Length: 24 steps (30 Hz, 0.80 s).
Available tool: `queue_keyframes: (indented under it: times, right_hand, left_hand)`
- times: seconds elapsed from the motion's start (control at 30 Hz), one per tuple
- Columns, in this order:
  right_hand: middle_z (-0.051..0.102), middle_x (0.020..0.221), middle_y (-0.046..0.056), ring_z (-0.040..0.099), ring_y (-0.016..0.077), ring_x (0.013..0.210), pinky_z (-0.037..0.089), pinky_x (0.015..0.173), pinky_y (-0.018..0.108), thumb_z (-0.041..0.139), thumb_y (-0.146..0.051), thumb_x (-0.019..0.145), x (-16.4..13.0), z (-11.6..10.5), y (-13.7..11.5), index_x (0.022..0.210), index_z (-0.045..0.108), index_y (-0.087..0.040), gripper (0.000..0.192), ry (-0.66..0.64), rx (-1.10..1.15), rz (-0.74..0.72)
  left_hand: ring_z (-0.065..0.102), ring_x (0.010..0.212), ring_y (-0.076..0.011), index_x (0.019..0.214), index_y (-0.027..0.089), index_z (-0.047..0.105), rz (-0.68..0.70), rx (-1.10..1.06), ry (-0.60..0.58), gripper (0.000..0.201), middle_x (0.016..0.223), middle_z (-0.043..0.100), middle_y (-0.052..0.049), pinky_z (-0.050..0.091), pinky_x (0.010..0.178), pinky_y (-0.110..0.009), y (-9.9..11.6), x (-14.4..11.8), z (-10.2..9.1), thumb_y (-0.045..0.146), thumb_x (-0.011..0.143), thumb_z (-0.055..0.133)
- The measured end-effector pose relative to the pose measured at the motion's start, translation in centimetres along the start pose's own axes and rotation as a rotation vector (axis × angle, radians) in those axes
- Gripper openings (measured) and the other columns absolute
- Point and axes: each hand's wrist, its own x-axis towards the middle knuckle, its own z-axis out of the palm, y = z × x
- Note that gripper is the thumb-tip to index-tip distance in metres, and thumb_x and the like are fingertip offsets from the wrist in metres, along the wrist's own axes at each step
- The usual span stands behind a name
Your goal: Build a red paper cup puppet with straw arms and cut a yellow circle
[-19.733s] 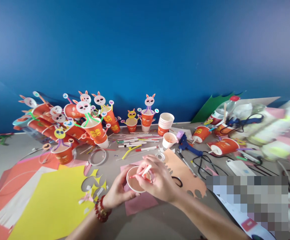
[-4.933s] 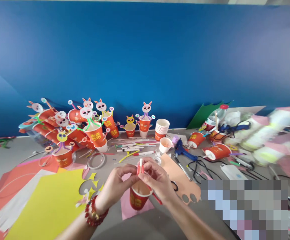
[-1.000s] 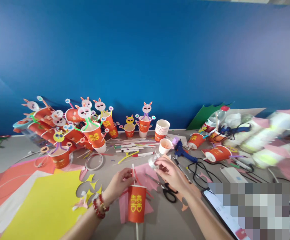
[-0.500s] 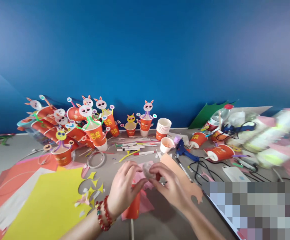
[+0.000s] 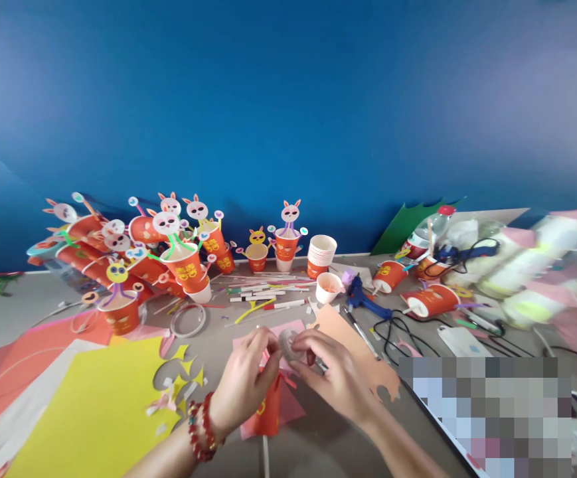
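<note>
- Two bare hands work near each other at the front of the grey table [image 5: 223,325]; I monitor both from the head camera.
- Right hand [image 5: 340,378]: thumb and fingers grip a clear, round roll of tape [image 5: 291,344] by its near side.
- Left hand [image 5: 238,382]: fingertips drawn together just beside the roll, at the upper end of the held cup. I cannot tell what they pinch.
- Held container: a red paper cup with gold characters [image 5: 271,406], over a pink paper sheet [image 5: 294,406], partly hidden by the left hand. A white stick [image 5: 266,455] projects from its base. Its inside is out of my sight.
- Small container: a low white paper cup [image 5: 325,295], upright behind the hands, with orange pieces in it.
- Nested containers: a stack of white-rimmed paper cups [image 5: 323,251], upright, red at the bottom.
- Centre rear: a red paper cup with a white lower part [image 5: 285,251]; purple strips [image 5: 289,233] rise from it to a white rabbit face [image 5: 291,212].
- Left: an upright red paper cup [image 5: 120,317] with purple strips and a round yellow face [image 5: 117,271].
- Right rear: a clear plastic bottle with a red cap [image 5: 432,227]; I cannot identify its contents.
</note>
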Motion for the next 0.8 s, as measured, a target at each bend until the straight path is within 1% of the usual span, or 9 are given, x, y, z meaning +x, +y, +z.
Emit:
queue_keyframes:
  times: [0.1,0.17,0.23,0.37,0.5,0.57,0.67,0.8]
  right_hand:
    - [0.068,0.090,0.004,0.064,0.0166,0.072,0.053,0.070,0.028,0.063,-0.025,0.091,0.1,-0.1,-0.2,0.095,0.062,-0.021,0.005,-0.057,-0.019,0.032]
    - [0.066,0.084,0.003,0.062,0.0165,0.069,0.051,0.067,0.027,0.063,-0.025,0.091,0.2,0.0,-0.3,0.091,0.061,-0.021,0.004,-0.045,-0.072,0.065]
    - [0.065,0.080,0.003,0.062,0.0172,0.069,0.050,0.066,0.027,0.063,-0.025,0.091,0.4,0.1,-0.6,0.088,0.060,-0.021,0.005,-0.024,-0.119,0.078]
    - [0.066,0.081,0.004,0.062,0.0200,0.076,0.050,0.067,0.028,0.064,-0.026,0.090,0.7,0.1,-1.2,0.086,0.060,-0.022,0.007,-0.026,-0.141,0.036]
    - [0.066,0.084,0.005,0.062,0.0220,0.083,0.049,0.071,0.031,0.063,-0.026,0.091,0.7,-0.1,-1.6,0.086,0.057,-0.022,0.009,-0.007,-0.134,-0.002]
    - [0.066,0.086,0.005,0.062,0.0218,0.085,0.049,0.073,0.032,0.062,-0.027,0.092,0.7,-0.1,-1.6,0.087,0.056,-0.022,0.009,-0.016,-0.092,0.000]
    - [0.065,0.088,0.004,0.061,0.0209,0.085,0.050,0.073,0.030,0.067,-0.030,0.089,0.5,0.0,-1.4,0.087,0.057,-0.022,0.013,-0.066,-0.025,0.019]
    - [0.064,0.087,0.003,0.060,0.0195,0.083,0.049,0.071,0.028,0.069,-0.028,0.088,0.4,-0.1,-1.3,0.086,0.058,-0.021,0.013,-0.088,0.008,0.073]
  left_hand:
    - [0.058,0.076,-0.0183,0.083,0.023,0.048,-0.046,-0.036,-0.019,0.014,0.081,0.059,-0.002,0.044,0.072,-0.028,0.0,-0.1,0.0,0.021,0.096,0.043]
    - [0.056,0.076,-0.0191,0.082,0.023,0.047,-0.036,0.015,0.005,0.015,0.081,0.058,-0.002,0.043,0.072,-0.030,0.0,-0.2,0.2,0.021,0.096,0.043]
    - [0.056,0.076,-0.0195,0.082,0.023,0.047,-0.037,0.022,0.010,0.014,0.080,0.057,-0.002,0.042,0.072,-0.030,0.0,-0.3,0.2,0.021,0.095,0.043]
    - [0.056,0.075,-0.0181,0.081,0.023,0.048,-0.100,-0.134,-0.046,0.014,0.079,0.058,-0.001,0.043,0.070,-0.026,0.2,-0.7,-0.1,0.022,0.094,0.044]
    - [0.055,0.076,-0.0172,0.084,0.023,0.049,-0.081,-0.197,-0.026,0.013,0.081,0.058,-0.001,0.043,0.072,-0.026,0.1,-0.9,-0.6,0.023,0.095,0.043]
    - [0.054,0.075,-0.0170,0.084,0.022,0.050,-0.104,-0.223,-0.015,0.014,0.081,0.057,-0.001,0.043,0.071,-0.026,0.0,-0.8,-0.7,0.026,0.096,0.043]
    - [0.054,0.074,-0.0170,0.082,0.022,0.050,-0.144,-0.274,-0.025,0.016,0.079,0.057,-0.002,0.042,0.069,-0.026,-0.2,-0.6,-0.8,0.027,0.096,0.044]
    - [0.054,0.074,-0.0166,0.082,0.020,0.053,-0.144,-0.324,-0.028,0.015,0.080,0.057,-0.002,0.042,0.070,-0.026,-0.4,-0.5,-0.8,0.027,0.095,0.047]
